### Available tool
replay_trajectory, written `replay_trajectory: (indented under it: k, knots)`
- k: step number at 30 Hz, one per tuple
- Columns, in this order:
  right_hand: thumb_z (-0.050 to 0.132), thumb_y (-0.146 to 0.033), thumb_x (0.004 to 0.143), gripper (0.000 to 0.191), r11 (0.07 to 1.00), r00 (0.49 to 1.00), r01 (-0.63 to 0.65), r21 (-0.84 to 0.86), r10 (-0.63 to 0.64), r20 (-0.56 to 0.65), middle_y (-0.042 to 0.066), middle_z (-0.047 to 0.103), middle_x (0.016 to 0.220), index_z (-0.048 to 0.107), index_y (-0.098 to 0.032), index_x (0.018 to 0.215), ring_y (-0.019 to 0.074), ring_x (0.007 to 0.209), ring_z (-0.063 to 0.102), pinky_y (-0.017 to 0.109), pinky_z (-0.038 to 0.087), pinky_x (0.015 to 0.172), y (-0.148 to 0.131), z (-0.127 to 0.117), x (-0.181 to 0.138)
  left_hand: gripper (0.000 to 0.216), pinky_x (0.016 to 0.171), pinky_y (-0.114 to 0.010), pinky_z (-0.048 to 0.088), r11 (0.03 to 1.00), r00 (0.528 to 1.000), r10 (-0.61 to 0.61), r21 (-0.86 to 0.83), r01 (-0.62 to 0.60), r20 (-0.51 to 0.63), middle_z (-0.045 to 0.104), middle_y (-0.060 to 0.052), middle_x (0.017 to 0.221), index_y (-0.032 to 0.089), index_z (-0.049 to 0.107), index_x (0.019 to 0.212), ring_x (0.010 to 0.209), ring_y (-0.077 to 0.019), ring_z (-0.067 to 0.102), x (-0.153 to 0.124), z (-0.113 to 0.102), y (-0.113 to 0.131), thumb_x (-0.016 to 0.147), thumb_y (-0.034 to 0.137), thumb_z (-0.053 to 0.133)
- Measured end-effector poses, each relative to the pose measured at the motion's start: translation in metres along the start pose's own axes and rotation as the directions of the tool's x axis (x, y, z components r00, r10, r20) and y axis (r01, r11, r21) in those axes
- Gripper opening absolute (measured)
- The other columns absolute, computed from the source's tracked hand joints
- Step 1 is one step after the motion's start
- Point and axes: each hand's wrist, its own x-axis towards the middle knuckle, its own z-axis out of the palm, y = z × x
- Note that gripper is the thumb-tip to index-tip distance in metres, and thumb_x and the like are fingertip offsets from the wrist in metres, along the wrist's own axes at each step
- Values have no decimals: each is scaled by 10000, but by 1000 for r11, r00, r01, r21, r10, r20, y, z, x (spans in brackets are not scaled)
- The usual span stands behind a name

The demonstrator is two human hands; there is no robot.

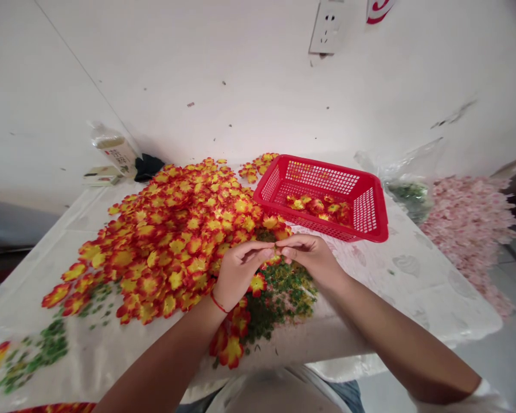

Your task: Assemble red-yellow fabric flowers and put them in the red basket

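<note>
My left hand (239, 277) and right hand (309, 258) meet above the tabletop (417, 287), which is covered with a white patterned cloth, and the fingers (262, 251) of both hands are pinched together at the tips on one small yellow-green piece (277, 249) (too small in this view for me to say exactly what it is). A red string bracelet (219, 303) circles my left wrist. Just under my hands lies a scatter of green leafy bits (279, 304), and right beside them, to the left, spreads a big heap of red-and-yellow artificial flower heads (172, 241). Past my fingertips, a red plastic mesh basket (322, 198) sits on the tabletop with a small cluster of the same flower heads (316, 207) inside it. Beyond the basket, a clear plastic bag (408, 192) holds more green pieces, and a mass of pale pink blossoms (468, 223) is piled off to the right, past the tabletop's edge, while a white wall outlet (327, 27) sits on the wall above
</note>
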Motion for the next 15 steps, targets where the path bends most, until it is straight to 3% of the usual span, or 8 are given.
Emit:
replay_trajectory:
  k: [3,9,15]
  knots:
    - [1036,-533,814,318,1000,1000,-7,1,7,-9,37,869,826,958,-313,1029,163,682,713,318,586,682,-2,1,-1,288,902,-340,723,1000,1000,-10,5,10,-13,918,-91,1047,208,931,1068,957,-255,881,0,-1,1,960,473,895]
    - [1086,-508,733,324,1000,999,-18,-16,18,-42,29,840,771,957,-303,947,156,655,694,301,576,649,-6,4,-1,240,683,-263,622,995,997,-8,98,15,-72,892,-77,932,205,926,970,756,-192,772,1,0,-1,891,432,925]
    - [1096,-520,704,331,1000,998,-18,-18,17,-64,28,824,733,949,-284,884,155,653,693,290,569,641,-8,4,-1,255,711,-278,649,997,998,-16,70,21,-68,899,-83,932,208,934,965,784,-210,803,2,-2,-1,880,448,923]
